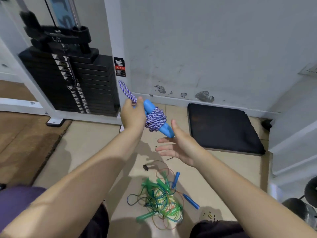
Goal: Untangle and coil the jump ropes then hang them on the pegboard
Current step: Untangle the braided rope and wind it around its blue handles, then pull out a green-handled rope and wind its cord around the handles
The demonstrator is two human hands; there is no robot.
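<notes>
Coiled rope [155,120] in left hand [133,114], above floor tangle [159,198].

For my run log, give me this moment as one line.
left hand: grips coiled blue-and-white braided jump rope with blue handles | right hand: open, beside it | tangled green and blue plastic ropes: on floor

You're in a small home gym or workout room: black weight stack [72,83] on a white cable machine frame [111,48], dark floor mat [223,127] against the scuffed wall [205,48], and a dumbbell [307,201] off to your right.
</notes>
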